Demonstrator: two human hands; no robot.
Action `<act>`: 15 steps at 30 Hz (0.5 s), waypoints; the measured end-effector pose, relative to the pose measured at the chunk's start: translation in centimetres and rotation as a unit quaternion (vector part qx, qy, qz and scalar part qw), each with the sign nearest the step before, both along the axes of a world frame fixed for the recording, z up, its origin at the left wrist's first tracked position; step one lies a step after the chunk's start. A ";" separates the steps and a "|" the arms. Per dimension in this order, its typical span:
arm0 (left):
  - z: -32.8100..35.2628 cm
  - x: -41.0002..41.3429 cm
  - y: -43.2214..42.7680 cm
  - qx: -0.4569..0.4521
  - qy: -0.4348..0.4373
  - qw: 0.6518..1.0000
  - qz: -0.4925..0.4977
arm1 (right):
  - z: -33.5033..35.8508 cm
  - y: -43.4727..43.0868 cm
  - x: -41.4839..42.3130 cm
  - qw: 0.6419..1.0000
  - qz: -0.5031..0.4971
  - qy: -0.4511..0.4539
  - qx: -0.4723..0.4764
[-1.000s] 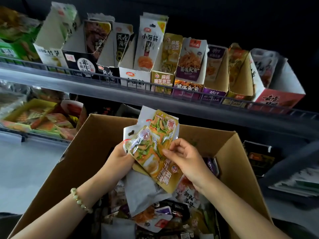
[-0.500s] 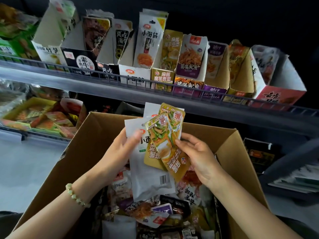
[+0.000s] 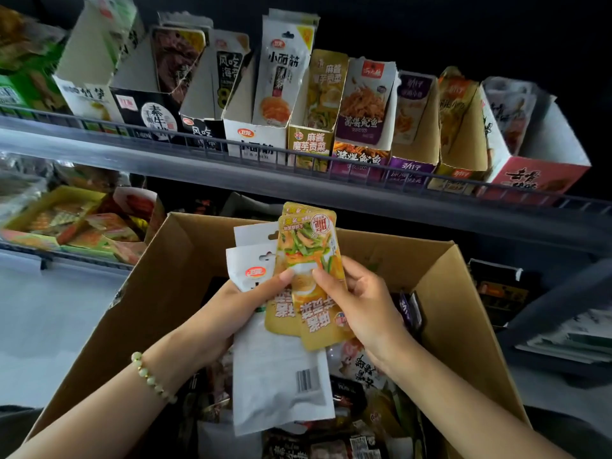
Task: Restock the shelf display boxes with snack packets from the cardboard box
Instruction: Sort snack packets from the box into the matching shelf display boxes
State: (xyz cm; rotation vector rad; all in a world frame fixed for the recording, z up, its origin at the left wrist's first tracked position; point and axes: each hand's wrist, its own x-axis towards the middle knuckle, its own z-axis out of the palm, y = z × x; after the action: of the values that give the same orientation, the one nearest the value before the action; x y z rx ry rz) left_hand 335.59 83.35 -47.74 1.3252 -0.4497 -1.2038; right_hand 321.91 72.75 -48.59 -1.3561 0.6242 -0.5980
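Head view: you hold a fan of packets over the open cardboard box [image 3: 149, 309]. Your left hand [image 3: 231, 313] grips two white packets [image 3: 278, 376] from the left. Its thumb lies across onto the front of the yellow packets [image 3: 308, 260]; its other fingers are behind the packets and cannot be seen. Your right hand [image 3: 367, 303] pinches the yellow packets at their right edge, thumb on the front, fingers curled behind. At least two yellow packets overlap, upright, in front of the white ones. The two thumb tips lie close together on the front packet. A beaded bracelet [image 3: 150, 376] sits on your left wrist.

Below your hands, the box holds a loose heap [image 3: 347, 369] of mixed packets.

Above the box, the shelf [image 3: 231, 175] carries a row of open-topped display boxes. A wire rail [image 3: 364, 164] runs along the shelf's front edge and crosses the lower fronts of the boxes. The yellow display box [image 3: 309, 147] bears the same print as the yellow packets you hold. It stands near the middle of the row, touching the white display box [image 3: 255, 140] on its left, whose upright packet matches the white ones you hold. Boxes further right hold purple, orange and red-printed packets.

At the left, a lower shelf holds a yellow tray [image 3: 33, 213] of packets; the near corner of the box hides part of this shelf. The pale grey floor [image 3: 49, 309] shows left of the box. The space behind the shelves is dark.
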 end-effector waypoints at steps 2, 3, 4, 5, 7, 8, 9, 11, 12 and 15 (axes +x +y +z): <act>-0.1 -0.5 -0.2 -0.008 -0.019 1.000 -0.005 | 0.0 0.0 0.1 0.999 -0.034 -0.026 0.012; -0.2 -0.6 -0.3 -0.009 -0.030 1.000 -0.001 | 0.1 0.0 0.2 0.998 -0.048 -0.036 0.005; -0.4 -0.6 -0.3 -0.009 -0.043 0.999 0.004 | 0.2 -0.1 0.2 0.998 -0.058 -0.039 -0.002; -0.4 -0.6 -0.3 -0.009 -0.056 0.998 0.009 | 0.3 -0.2 0.3 0.997 -0.064 -0.041 0.001; -0.6 -0.3 -0.3 -0.008 -0.085 0.996 0.010 | 0.2 -0.5 0.3 0.995 -0.073 -0.041 0.045; -0.6 -0.2 -0.3 -0.009 -0.102 0.995 0.008 | 0.2 -0.6 0.3 0.994 -0.072 -0.042 0.070; -0.6 -0.3 -0.2 -0.014 -0.125 0.992 0.001 | 0.1 -0.7 0.3 0.993 -0.069 -0.043 0.087; -0.7 -0.6 -0.1 -0.033 -0.183 0.982 -0.009 | 0.0 -0.6 0.4 0.992 -0.056 -0.044 0.100; -0.7 -0.8 -0.1 -0.044 -0.207 0.977 -0.011 | -0.1 -0.5 0.4 0.993 -0.045 -0.037 0.100; -1.0 -1.0 -0.2 -0.057 -0.222 0.973 -0.008 | 0.0 -0.5 0.7 0.997 -0.027 -0.005 0.069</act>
State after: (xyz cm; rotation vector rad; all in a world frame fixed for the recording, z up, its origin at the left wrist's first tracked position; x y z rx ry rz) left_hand 334.56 83.14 -48.72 1.4936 -0.8375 -0.8734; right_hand 322.57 72.28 -48.60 -1.2092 0.6845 -0.5939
